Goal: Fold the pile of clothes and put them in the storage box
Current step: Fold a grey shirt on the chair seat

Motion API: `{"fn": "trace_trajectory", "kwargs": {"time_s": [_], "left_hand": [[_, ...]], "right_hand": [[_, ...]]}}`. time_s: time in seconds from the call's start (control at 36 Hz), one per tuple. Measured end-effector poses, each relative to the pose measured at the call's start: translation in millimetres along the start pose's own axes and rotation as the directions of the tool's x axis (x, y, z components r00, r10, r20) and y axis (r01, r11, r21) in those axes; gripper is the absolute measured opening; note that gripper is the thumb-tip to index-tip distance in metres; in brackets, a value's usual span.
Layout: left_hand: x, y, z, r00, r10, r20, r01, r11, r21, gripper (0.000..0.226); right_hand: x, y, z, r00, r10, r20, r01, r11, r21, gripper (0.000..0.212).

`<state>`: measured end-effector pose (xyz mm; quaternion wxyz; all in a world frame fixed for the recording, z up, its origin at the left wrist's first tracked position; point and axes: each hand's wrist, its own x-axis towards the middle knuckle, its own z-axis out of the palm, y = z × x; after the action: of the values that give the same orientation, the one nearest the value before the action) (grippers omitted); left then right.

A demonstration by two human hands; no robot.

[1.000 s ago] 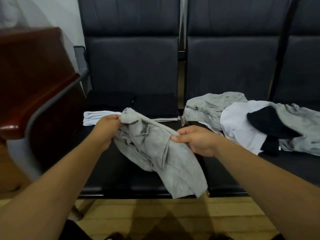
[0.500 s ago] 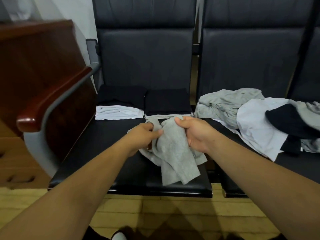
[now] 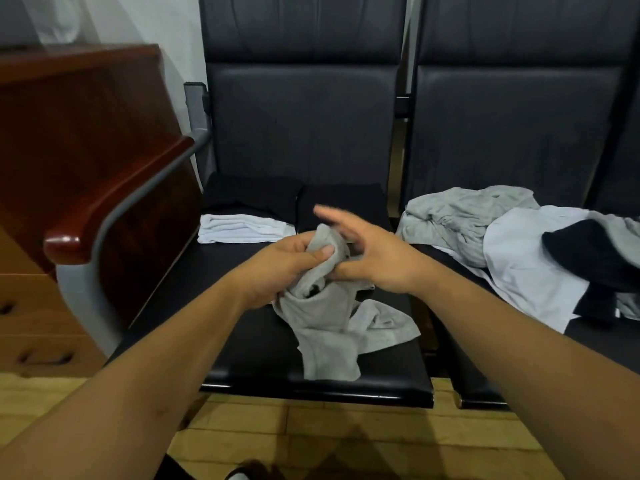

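Left hand [image 3: 280, 263] grips bunched grey garment [image 3: 332, 327] over bench [image 3: 263, 368] front edge; right hand [image 3: 374, 258] beside it, fingers spread, blurred, thumb touching cloth.

My one head-worn camera looked forward and down, close over the black seat [image 3: 270, 368], my left hand [image 3: 287, 261] and right hand [image 3: 374, 258] toward twelve o'clock.

right hand [image 3: 375, 259] loosened from grey garment [image 3: 332, 320], fingers now spread
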<state>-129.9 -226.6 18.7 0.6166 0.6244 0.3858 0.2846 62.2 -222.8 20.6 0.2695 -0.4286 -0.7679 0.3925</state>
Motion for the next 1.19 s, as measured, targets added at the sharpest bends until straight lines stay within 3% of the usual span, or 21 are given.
{"fn": "trace_trajectory", "kwargs": {"time_s": [0.08,0.14,0.22,0.31,0.42,0.47,0.58,0.67,0.72,0.89,1.03,1.14,1.19], "left_hand": [[-1.4,1.1,-4.6,1.000,-0.009,0.025,0.005,0.989,0.148,0.030],[0.5,-2.3,-8.3,0.999,-0.036,-0.016,0.039,0.938,0.344,0.040],[5.2,-11.3,-13.3,0.993,-0.053,-0.102,0.101,0.825,0.556,0.038],[6.3,-15.8,-20.7,0.976,-0.097,-0.197,0.199,0.773,0.603,0.022],[3.5,-15.7,-36.3,0.943,-0.122,-0.310,0.302,0.707,0.639,0.027],[-2.5,-14.3,-44.5,0.934,-0.130,-0.332,0.319,0.723,0.613,0.030],[-19.9,-3.3,-50.4,0.942,-0.054,-0.330,0.170,0.928,0.333,0.024],[-28.4,3.8,-58.1,0.898,0.001,-0.440,0.017,0.999,0.036,0.028],[-32.1,11.9,-62.9,0.882,-0.006,-0.472,-0.048,0.993,-0.103,0.031],[-31.8,70.3,-74.1,0.861,0.087,-0.501,-0.054,0.995,0.081,0.024],[-37.4,126.7,-85.0,0.833,0.201,-0.515,-0.099,0.971,0.219,0.021],[-44.1,140.2,-99.3,0.745,0.346,-0.570,-0.019,0.866,0.500,0.016],[-49.9,140.9,-101.3,0.731,0.379,-0.568,0.008,0.826,0.563,0.014]], "right_hand": [[0.6,3.7,2.1,0.999,0.035,-0.014,-0.036,0.994,-0.101,0.031],[2.3,6.2,2.3,0.993,0.061,-0.105,-0.064,0.998,-0.027,0.007],[4.7,2.6,-4.1,0.966,0.089,-0.241,-0.027,0.968,0.250,0.017],[7.1,-3.1,-14.6,0.924,0.124,-0.360,0.021,0.927,0.374,0.021],[3.3,-2.2,-29.2,0.827,0.287,-0.483,0.096,0.775,0.625,0.018],[0.7,1.1,-37.3,0.778,0.349,-0.523,0.124,0.730,0.672,0.016],[-5.2,-0.4,-45.1,0.749,0.394,-0.533,0.153,0.680,0.717,0.015],[-9.7,-5.0,-49.7,0.765,0.490,-0.418,0.132,0.516,0.846,0.024],[-11.1,-6.3,-54.3,0.787,0.522,-0.328,0.045,0.482,0.875,0.032],[-3.4,-38.5,-82.6,0.744,0.542,-0.391,-0.046,0.625,0.779,0.030],[2.3,-76.0,-115.8,0.731,0.399,-0.554,0.006,0.807,0.590,0.016],[-3.8,-96.7,-126.5,0.726,0.302,-0.619,-0.014,0.905,0.425,0.011],[-9.1,-101.9,-128.4,0.710,0.285,-0.644,-0.037,0.928,0.371,0.010]]}}
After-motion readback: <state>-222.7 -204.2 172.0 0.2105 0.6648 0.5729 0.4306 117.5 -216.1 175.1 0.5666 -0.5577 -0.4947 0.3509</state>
